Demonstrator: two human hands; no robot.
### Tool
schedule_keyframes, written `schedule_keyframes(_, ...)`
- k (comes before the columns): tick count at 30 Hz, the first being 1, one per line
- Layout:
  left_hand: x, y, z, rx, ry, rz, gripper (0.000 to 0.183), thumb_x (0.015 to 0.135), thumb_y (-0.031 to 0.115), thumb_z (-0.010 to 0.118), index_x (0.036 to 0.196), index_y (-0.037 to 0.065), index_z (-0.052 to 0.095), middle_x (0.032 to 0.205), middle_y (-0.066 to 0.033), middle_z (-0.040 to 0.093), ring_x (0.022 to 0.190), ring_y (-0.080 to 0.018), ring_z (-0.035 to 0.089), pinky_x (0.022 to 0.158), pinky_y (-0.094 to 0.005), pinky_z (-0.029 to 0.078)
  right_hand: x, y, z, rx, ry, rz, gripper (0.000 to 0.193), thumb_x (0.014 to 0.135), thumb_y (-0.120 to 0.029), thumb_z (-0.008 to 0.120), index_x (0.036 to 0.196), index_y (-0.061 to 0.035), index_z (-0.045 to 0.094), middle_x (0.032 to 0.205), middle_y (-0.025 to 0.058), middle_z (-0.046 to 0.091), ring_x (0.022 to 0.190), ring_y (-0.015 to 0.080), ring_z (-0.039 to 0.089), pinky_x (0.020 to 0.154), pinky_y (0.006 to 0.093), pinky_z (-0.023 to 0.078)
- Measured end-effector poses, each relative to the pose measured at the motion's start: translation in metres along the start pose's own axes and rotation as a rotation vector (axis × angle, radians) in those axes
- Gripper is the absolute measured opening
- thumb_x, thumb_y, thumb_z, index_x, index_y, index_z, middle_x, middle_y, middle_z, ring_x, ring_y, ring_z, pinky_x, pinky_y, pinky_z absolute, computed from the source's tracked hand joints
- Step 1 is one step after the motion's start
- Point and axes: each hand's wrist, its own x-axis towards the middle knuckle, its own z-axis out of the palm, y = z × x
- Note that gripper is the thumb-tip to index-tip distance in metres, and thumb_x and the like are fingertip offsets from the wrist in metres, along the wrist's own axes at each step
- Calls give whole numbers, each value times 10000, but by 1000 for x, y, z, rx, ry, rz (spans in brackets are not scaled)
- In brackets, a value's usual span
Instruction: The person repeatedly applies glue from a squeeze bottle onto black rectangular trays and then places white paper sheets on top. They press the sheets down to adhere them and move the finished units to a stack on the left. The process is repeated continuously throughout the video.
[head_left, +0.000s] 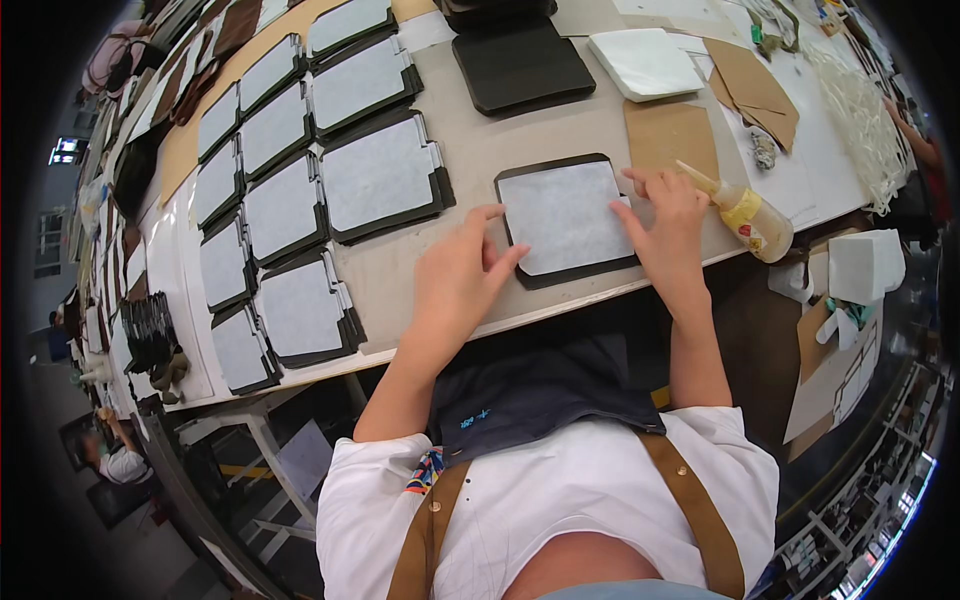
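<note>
In front of me a dark panel (580, 272) with clipped corners lies on the worktable, a pale grey-white sheet (565, 215) on top of it. My left hand (458, 272) is at its left edge, thumb and forefinger apart, the thumb tip by the sheet's lower left. At the right edge is my right hand (668, 222), its thumb at the sheet's edge and its fingers spread. Neither hand has anything gripped in it. Just right of that hand is a yellowish squeeze bottle (758, 228) with a long nozzle.
Rows of similar dark panels with pale sheets (375, 180) cover the table's left side. Farther back are a stack of plain dark panels (525, 68), a white sheet stack (648, 62) and brown card (672, 135). The table's front edge (540, 311) runs close to me.
</note>
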Motion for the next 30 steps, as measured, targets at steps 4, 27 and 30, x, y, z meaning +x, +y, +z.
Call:
schedule_keyframes(4, 15, -11, 12, 257, 353, 441, 500, 895, 215, 728, 1342, 38, 590, 1245, -124, 616, 1128, -294, 566, 936, -430, 446, 1, -6, -3, 53, -42, -102, 452, 879, -161, 734, 1308, -76, 620, 1314, 75, 600, 1270, 262, 513, 1081, 437, 305)
schedule_keyframes(27, -19, -23, 12, 390, 5, 631, 668, 839, 293, 749, 1450, 129, 534, 1576, -53, 440, 1478, -325, 340, 1215, -534, 204, -32, 8, -30, -24, -278, -304, 524, 915, -171, 685, 1424, -128, 569, 1512, -13, 526, 1480, 255, 369, 1245, 563, 110)
schedule_keyframes(30, -24, -27, 7, 437, -50, 642, 753, 820, 394, 733, 1487, 137, 496, 1597, -51, 411, 1485, -331, 326, 1225, -539, 188, -40, 16, -34, -40, -275, -300, 541, 905, -216, 696, 1427, -145, 572, 1512, -27, 527, 1477, 252, 374, 1246, 566, 112)
